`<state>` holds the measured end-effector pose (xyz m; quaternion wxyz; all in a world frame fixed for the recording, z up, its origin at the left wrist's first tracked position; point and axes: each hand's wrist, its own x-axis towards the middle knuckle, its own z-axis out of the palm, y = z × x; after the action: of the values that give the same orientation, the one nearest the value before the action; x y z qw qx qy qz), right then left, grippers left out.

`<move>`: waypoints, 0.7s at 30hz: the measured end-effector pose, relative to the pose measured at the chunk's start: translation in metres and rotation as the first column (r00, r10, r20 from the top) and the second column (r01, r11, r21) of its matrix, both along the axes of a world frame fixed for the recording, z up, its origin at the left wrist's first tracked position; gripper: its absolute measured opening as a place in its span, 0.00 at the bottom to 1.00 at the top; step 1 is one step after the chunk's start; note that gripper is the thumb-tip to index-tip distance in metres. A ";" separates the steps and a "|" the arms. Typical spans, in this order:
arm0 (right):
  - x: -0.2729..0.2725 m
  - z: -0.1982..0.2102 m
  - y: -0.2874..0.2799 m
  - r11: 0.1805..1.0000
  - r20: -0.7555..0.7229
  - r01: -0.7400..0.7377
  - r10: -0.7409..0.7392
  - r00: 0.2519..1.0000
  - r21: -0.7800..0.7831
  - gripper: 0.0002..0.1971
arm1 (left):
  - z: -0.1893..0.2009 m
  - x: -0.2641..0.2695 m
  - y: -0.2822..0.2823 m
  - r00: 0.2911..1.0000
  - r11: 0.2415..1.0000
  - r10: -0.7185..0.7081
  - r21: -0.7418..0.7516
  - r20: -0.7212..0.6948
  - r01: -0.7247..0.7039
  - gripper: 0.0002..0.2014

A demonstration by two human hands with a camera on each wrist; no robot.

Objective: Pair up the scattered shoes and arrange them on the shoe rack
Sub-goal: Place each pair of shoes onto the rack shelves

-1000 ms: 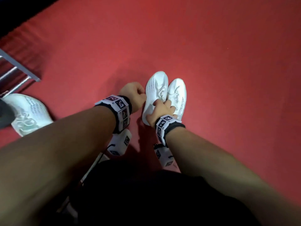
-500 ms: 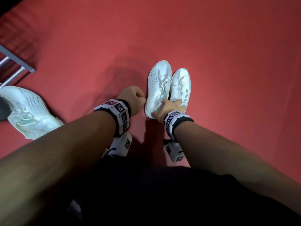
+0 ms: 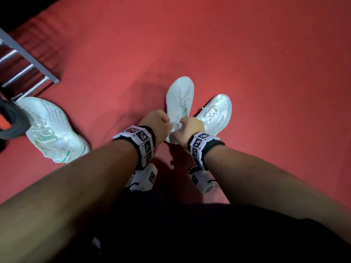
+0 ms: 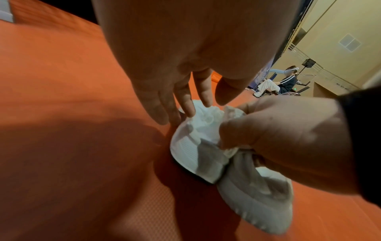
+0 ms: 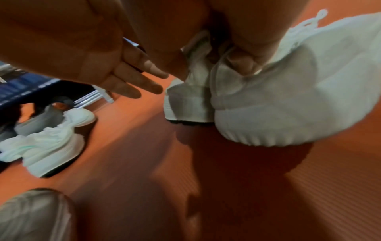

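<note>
Two white knit shoes lie heel towards me on the red floor, the left shoe [image 3: 180,99] pointing away and the right shoe [image 3: 216,114] angled to the right. My right hand [image 3: 188,130] pinches both heel collars together, as the left wrist view shows: right hand [image 4: 278,138], left shoe [image 4: 191,146], right shoe [image 4: 257,203]. My left hand [image 3: 155,122] is beside the left shoe, its straight fingers [image 4: 185,104] touching the shoe's laces and side. The right wrist view shows the two heels [image 5: 257,114] pressed together.
A white sneaker with green trim [image 3: 51,130] lies to the left, next to a dark shoe [image 3: 9,122]. The metal shoe rack [image 3: 28,54] stands at the far left. A person sits far off [image 4: 284,81]. Red floor spreads out to the right and ahead.
The two shoes were parallel; now their toes have spread apart, with the right shoe swung to the right. My right hand still holds the heels and my left hand stays beside them.
</note>
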<state>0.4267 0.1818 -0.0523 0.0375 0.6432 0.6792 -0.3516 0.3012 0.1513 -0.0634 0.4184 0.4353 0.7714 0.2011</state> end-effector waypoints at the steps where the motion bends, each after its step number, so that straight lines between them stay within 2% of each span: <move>1: -0.008 0.001 -0.002 1.000 -0.015 -0.029 0.029 0.999 -0.004 0.12 | 0.000 -0.004 -0.002 1.000 1.000 0.021 -0.012 0.002 -0.021 0.05; 4: -0.034 0.004 -0.011 0.988 -0.073 -0.154 0.156 0.985 0.034 0.10 | 0.005 -0.023 -0.015 0.994 0.994 0.097 -0.040 -0.046 -0.099 0.04; 6: -0.051 0.005 -0.016 0.963 -0.087 -0.258 0.265 0.960 0.082 0.11 | 0.008 -0.041 -0.027 0.985 0.989 0.135 -0.043 -0.110 -0.141 0.07; 8: -0.068 0.009 -0.022 0.926 -0.122 -0.354 0.370 0.921 0.134 0.14 | 0.012 -0.058 -0.041 0.976 0.986 0.155 -0.036 -0.153 -0.162 0.09; 10: -0.082 0.010 -0.029 0.859 -0.151 -0.484 0.508 0.848 0.167 0.16 | 0.016 -0.074 -0.055 0.963 0.977 0.194 -0.056 -0.189 -0.208 0.11; 12: -0.091 0.004 -0.039 0.808 -0.113 -0.574 0.587 0.802 0.129 0.08 | 0.017 -0.088 -0.070 0.950 0.962 0.232 -0.095 -0.210 -0.256 0.13; 16: -0.091 -0.012 -0.051 0.845 -0.094 -0.519 0.531 0.842 0.130 0.24 | 0.014 -0.108 -0.094 0.939 0.930 0.292 -0.175 -0.180 -0.323 0.12; 19: -0.086 -0.010 -0.050 0.873 0.146 -0.484 0.472 0.869 0.061 0.30 | 0.010 -0.116 -0.108 0.909 0.905 0.300 -0.215 -0.289 -0.367 0.15; 21: -0.085 -0.010 -0.051 0.906 0.230 -0.423 0.409 0.883 0.013 0.31 | 0.007 -0.120 -0.114 0.881 0.879 0.294 -0.257 -0.370 -0.401 0.19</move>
<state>0.3417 0.1306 -0.0625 0.1675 0.5187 0.8033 -0.2399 0.1808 0.0370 -0.0564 0.3103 0.2390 0.9174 0.0703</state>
